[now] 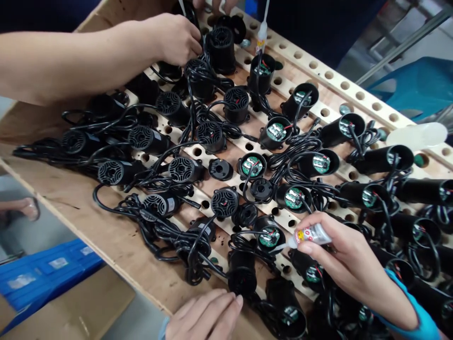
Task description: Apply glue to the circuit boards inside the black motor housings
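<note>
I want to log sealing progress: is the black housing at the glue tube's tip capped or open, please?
Open: the housing shows its green board; glue tube tip points in.

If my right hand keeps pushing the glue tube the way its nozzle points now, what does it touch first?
The right hand aims the glue tube left and slightly down. Its tip sits about at the rim of the open black housing showing a green circuit board, so it likely meets that first; depth is unclear.

A wooden table (106,236) with rows of drilled holes fills most of the view. Beyond its near-left edge lie a grey floor (46,231), a blue crate (42,274) and brown cardboard (88,307). Past the far-right corner stand a blue plastic piece (417,85), perhaps a chair, and a metal bar (403,45).
</note>
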Demonstrator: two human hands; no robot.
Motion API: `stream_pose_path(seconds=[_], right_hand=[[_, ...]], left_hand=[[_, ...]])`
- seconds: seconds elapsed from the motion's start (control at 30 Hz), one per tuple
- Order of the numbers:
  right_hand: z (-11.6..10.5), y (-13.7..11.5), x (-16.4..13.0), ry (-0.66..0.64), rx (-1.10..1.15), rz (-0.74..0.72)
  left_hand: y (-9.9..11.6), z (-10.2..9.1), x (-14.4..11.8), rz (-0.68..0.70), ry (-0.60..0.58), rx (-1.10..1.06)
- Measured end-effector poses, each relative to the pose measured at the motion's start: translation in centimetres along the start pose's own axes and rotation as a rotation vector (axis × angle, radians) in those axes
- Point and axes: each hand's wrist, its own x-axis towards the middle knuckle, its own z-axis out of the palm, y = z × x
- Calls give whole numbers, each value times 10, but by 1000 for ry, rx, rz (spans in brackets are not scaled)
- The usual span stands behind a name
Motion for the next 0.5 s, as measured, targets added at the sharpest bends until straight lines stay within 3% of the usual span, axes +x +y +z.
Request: stream_pose_path(seconds=[0.5], right_hand=[[0, -5, 5, -51, -58, -31]], left_hand=[[-3, -2, -2, 22, -34, -21]])
